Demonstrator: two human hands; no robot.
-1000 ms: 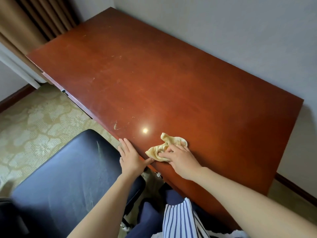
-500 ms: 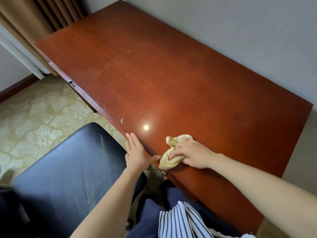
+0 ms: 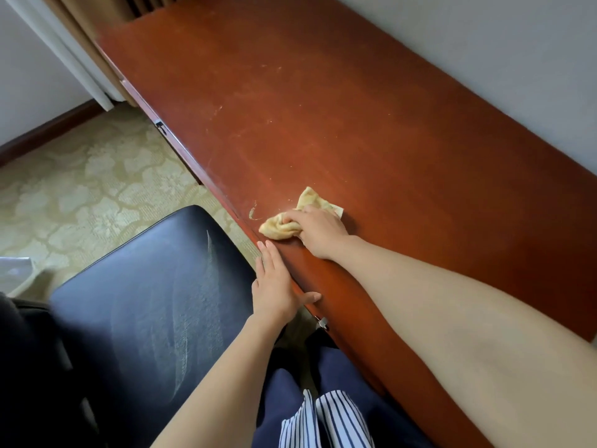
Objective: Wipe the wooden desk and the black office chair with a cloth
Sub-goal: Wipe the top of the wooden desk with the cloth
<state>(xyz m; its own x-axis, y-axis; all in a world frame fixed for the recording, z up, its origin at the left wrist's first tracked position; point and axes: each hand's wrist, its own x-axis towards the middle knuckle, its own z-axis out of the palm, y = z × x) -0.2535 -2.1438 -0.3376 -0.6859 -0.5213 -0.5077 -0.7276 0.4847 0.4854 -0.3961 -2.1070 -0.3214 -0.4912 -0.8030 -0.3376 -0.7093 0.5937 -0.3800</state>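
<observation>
The reddish-brown wooden desk (image 3: 339, 118) runs from the near right to the far left, with dust specks and a pale smudge (image 3: 253, 214) near its front edge. My right hand (image 3: 318, 229) grips a crumpled yellow cloth (image 3: 284, 226) against the desktop, just right of that smudge. With straight fingers, my left hand (image 3: 277, 286) rests flat on the desk's front edge, nearer to me. The black office chair (image 3: 145, 302) stands left of the desk, its seat streaked with dust.
A grey wall (image 3: 484, 43) backs the desk. Patterned beige carpet (image 3: 80, 189) lies to the left, and tan curtains (image 3: 80, 30) hang at the far left end. My dark trousers and striped top (image 3: 323, 421) are at the bottom. A drawer handle (image 3: 160, 127) sits under the front edge.
My right hand has slid the cloth left along the front edge, past my left hand, toward the smudge. The left hand has stayed on the edge. The view has shifted closer.
</observation>
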